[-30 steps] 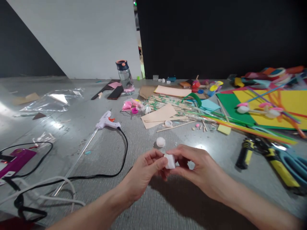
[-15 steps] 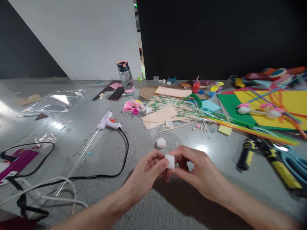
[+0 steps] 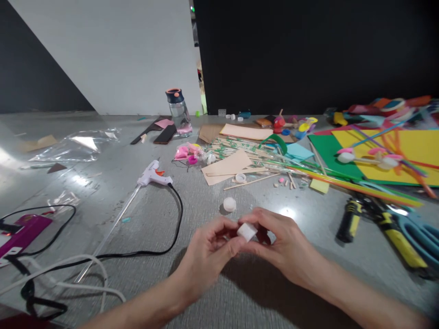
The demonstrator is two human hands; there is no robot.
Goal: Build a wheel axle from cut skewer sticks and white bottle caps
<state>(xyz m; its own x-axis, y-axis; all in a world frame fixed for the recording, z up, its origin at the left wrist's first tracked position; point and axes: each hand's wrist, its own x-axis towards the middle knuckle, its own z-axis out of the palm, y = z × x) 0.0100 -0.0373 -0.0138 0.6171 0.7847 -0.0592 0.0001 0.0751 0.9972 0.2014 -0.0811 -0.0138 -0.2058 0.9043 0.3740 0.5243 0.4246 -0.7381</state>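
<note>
Between my two hands is a small white foam cube, tilted so that one corner points toward me. My left hand is closed, thumb and fingers pinching the cube's left side. From the other side my right hand is closed on it too, its thumb below and index finger above. Some fingers of both hands are hidden behind the cube. Just beyond my hands a round white cap lies on the grey table.
A white glue gun with a black cord lies to the left. Pliers with yellow-black handles and blue-handled scissors are at the right. Farther back are wooden sticks, coloured sheets and a water bottle.
The white foam cube has been turned between my fingers, from showing a flat side to showing a corner-on face. Both hands stay in nearly the same place.
</note>
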